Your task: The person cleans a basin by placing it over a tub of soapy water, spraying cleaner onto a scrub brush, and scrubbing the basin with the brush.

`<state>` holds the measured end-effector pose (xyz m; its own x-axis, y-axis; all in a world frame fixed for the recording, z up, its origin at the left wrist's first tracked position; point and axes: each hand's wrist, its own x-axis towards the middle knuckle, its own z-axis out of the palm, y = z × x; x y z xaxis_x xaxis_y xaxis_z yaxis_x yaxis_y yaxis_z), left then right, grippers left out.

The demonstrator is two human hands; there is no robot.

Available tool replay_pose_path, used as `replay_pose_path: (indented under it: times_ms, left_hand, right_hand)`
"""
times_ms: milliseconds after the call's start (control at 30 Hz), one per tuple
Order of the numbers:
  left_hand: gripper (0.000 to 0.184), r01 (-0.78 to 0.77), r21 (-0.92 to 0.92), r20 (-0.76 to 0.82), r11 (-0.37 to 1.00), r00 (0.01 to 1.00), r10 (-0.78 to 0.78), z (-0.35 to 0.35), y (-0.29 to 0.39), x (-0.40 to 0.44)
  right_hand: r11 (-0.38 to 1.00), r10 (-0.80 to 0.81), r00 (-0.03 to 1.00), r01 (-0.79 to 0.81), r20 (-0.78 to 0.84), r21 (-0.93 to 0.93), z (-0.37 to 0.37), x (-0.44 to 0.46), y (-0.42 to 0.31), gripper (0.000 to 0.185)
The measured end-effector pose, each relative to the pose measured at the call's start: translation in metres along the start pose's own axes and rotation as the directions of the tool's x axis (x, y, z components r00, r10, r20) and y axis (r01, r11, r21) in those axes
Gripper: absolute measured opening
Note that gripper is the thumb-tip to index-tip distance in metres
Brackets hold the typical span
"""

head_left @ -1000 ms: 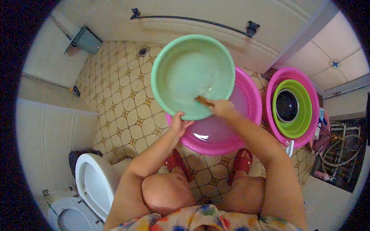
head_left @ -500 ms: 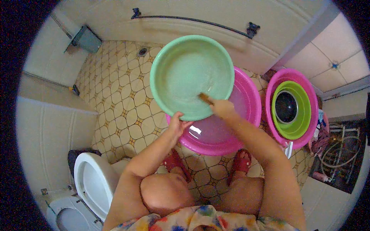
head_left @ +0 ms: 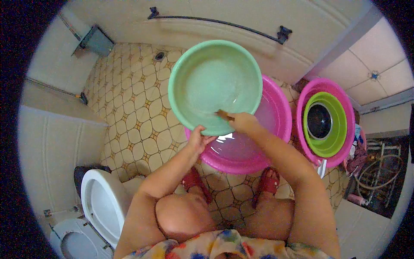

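Note:
My left hand [head_left: 201, 140] is closed on the near rim of a mint-green basin [head_left: 173, 93], tilted above a large pink basin [head_left: 282, 125]. Inside the green one, my right hand [head_left: 244, 123] grips a brown scrubbing brush [head_left: 223, 115], its head against the lower inner wall. The brush's bristles are hidden. Wet streaks show on the green basin's inside. Cloudy water [head_left: 235, 146] with a bright reflection lies in the pink basin below.
To the right, another pink basin [head_left: 351, 116] holds a lime-green basin [head_left: 340, 129] and a dark round bowl [head_left: 319, 121]. A toilet [head_left: 103, 203] stands at the lower left. A black rail [head_left: 215, 21] runs along the far wall, and a floor drain [head_left: 160, 56] lies near it.
My right hand has shifted slightly left and down with the brush, along the green basin's inner wall. The left hand keeps its place on the rim.

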<state>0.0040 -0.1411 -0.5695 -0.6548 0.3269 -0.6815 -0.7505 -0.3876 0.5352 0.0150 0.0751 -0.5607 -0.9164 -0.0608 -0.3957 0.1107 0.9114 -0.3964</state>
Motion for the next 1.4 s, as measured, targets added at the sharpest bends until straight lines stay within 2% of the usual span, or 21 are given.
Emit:
replay_pose_path:
  times_ms: [67, 100, 200, 300, 400, 500, 633, 733, 833, 933, 1033, 1133, 1233, 1300, 1367, 1400]
  left_hand:
    - [0.055, -0.010, 0.066, -0.043, 0.998, 0.999, 0.012, 0.004, 0.006, -0.005]
    - [0.055, -0.008, 0.043, -0.037, 0.999, 0.999, 0.010, 0.006, 0.006, -0.006]
    - [0.055, -0.016, 0.027, -0.024, 0.999, 1.000, 0.016, 0.007, 0.002, -0.007]
    - [0.055, -0.035, 0.091, -0.036, 0.995, 0.999, 0.038, 0.000, 0.001, 0.002]
    - [0.054, -0.003, 0.082, -0.077, 0.997, 0.997, 0.009, 0.000, -0.001, -0.001]
    - [0.054, -0.015, 0.044, -0.056, 0.999, 0.998, 0.017, 0.003, -0.002, -0.006]
    - [0.054, -0.045, 0.073, -0.030, 0.996, 0.998, 0.047, 0.002, -0.001, -0.004]
    - [0.054, -0.095, 0.074, 0.018, 0.993, 0.995, 0.094, -0.005, -0.009, 0.007]
    - [0.052, -0.115, 0.094, -0.011, 0.989, 0.993, 0.117, -0.001, -0.009, 0.007]
    - [0.049, -0.118, 0.034, -0.039, 0.992, 0.992, 0.119, -0.003, -0.007, 0.010]
    - [0.047, -0.182, 0.032, -0.061, 0.983, 0.981, 0.184, 0.005, 0.000, 0.000]
    - [0.048, -0.212, 0.058, -0.074, 0.976, 0.974, 0.216, 0.013, 0.002, -0.003]
    - [0.048, -0.204, 0.067, -0.076, 0.977, 0.975, 0.208, 0.011, 0.000, 0.003]
    - [0.048, -0.199, 0.063, -0.067, 0.978, 0.977, 0.203, 0.009, -0.001, 0.007]
    - [0.049, -0.196, 0.052, -0.052, 0.979, 0.979, 0.199, 0.008, -0.001, 0.007]
    - [0.049, -0.182, 0.039, -0.057, 0.982, 0.981, 0.185, 0.006, -0.001, 0.009]
  right_hand:
    - [0.987, 0.160, 0.986, -0.161, -0.044, -0.012, -0.036, -0.010, 0.006, 0.043]
    - [0.971, 0.239, 0.969, -0.240, -0.067, -0.014, -0.049, -0.013, 0.008, 0.044]
    - [0.943, 0.329, 0.929, -0.332, -0.169, 0.015, -0.040, -0.003, 0.017, 0.044]
    - [0.992, 0.119, 0.991, -0.117, -0.054, 0.045, -0.017, -0.021, -0.004, 0.044]
    - [0.934, -0.119, 0.993, 0.120, -0.025, 0.336, 0.003, -0.024, -0.024, 0.045]
    - [0.986, -0.077, 0.997, 0.078, -0.011, 0.149, -0.008, -0.021, -0.007, 0.046]
    - [0.962, 0.258, 0.959, -0.266, -0.120, -0.058, -0.036, -0.017, 0.024, 0.048]
    - [0.969, 0.246, 0.968, -0.246, -0.042, 0.023, -0.044, -0.035, 0.005, 0.045]
    - [0.956, -0.118, 0.993, 0.120, -0.022, 0.268, 0.002, -0.044, -0.002, 0.050]
    - [0.864, -0.119, 0.993, 0.108, -0.010, 0.492, 0.034, -0.034, -0.010, 0.052]
    - [0.922, -0.016, 0.990, 0.069, -0.140, 0.380, -0.007, -0.049, 0.005, 0.041]
    - [0.968, 0.248, 0.959, -0.240, -0.140, 0.073, -0.038, -0.046, 0.025, 0.042]
    - [0.985, 0.169, 0.985, -0.169, -0.026, 0.020, -0.019, -0.045, 0.022, 0.056]
    - [0.981, 0.009, 0.995, 0.011, -0.100, 0.195, -0.009, -0.065, -0.010, 0.044]
    - [0.922, 0.016, 0.998, -0.039, 0.064, 0.385, 0.009, -0.067, -0.031, 0.046]
    - [0.912, -0.029, 1.000, 0.027, -0.001, 0.409, 0.019, -0.066, -0.031, 0.047]
